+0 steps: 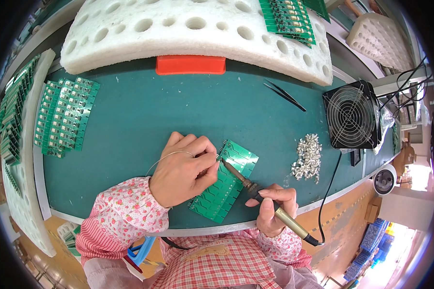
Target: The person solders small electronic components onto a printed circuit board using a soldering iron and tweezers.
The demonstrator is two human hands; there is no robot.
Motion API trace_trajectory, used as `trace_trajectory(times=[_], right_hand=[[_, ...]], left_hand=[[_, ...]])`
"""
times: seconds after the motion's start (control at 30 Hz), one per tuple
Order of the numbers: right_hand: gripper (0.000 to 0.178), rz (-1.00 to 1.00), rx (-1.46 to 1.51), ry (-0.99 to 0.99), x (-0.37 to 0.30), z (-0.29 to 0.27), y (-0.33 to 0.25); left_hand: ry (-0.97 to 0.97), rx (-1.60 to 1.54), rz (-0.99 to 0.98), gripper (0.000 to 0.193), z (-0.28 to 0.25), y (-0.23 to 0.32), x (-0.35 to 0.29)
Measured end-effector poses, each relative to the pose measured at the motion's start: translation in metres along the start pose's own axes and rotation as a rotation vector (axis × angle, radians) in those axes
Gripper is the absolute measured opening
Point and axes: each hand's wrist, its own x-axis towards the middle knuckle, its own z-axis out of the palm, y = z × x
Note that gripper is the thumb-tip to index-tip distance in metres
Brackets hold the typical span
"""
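A green circuit board panel (216,196) lies at a slant on the green work mat in front of me. My right hand (277,207) grips a soldering iron (289,223) by its gold-coloured handle. The iron's tip meets the board's upper left edge, near small metal pins. Closed beside that tip, my left hand (182,168) rests partly over the board with its fingertips pinched together. A thin solder wire (165,158) arches across the back of this hand to the fingers. What exactly lies between the fingertips is partly hidden.
Small silvery parts (306,159) lie heaped at the right, near a black fan (350,117) and tweezers (285,96). Populated boards (67,115) are stacked at left. At the back, a red tray (190,65) sits before a white foam block (169,36) with holes. The iron's cord (327,195) trails rightward.
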Motion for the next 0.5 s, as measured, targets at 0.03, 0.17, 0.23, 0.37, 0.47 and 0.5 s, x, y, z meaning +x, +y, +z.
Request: trace_trajectory(times=[0.03, 0.17, 0.23, 0.37, 0.47, 0.5], right_hand=[[0.016, -0.001, -0.002, -0.003, 0.0002, 0.0000, -0.0002], [0.016, -0.004, 0.012, 0.001, 0.0005, 0.0011, 0.0001], [0.021, -0.022, -0.032, -0.032, 0.0031, 0.0020, -0.0022], [0.022, -0.010, 0.013, 0.059, -0.0022, 0.0009, -0.0013], [0.015, -0.001, 0.031, 0.044, 0.0007, -0.0019, 0.0010], [0.015, -0.001, 0.031, 0.046, 0.0009, -0.0017, 0.0013]], left_hand=[[-0.008, 0.005, -0.004, 0.008, -0.0005, 0.0004, 0.0001], [-0.018, 0.007, -0.014, 0.009, -0.0014, 0.0008, 0.0003], [0.024, -0.027, -0.030, 0.009, 0.0005, -0.0010, -0.0001], [0.015, -0.040, -0.037, 0.008, 0.0001, -0.0021, 0.0008], [0.010, -0.022, -0.035, 0.008, -0.0009, -0.0012, 0.0010], [0.009, -0.024, -0.029, 0.008, -0.0008, -0.0013, 0.0008]])
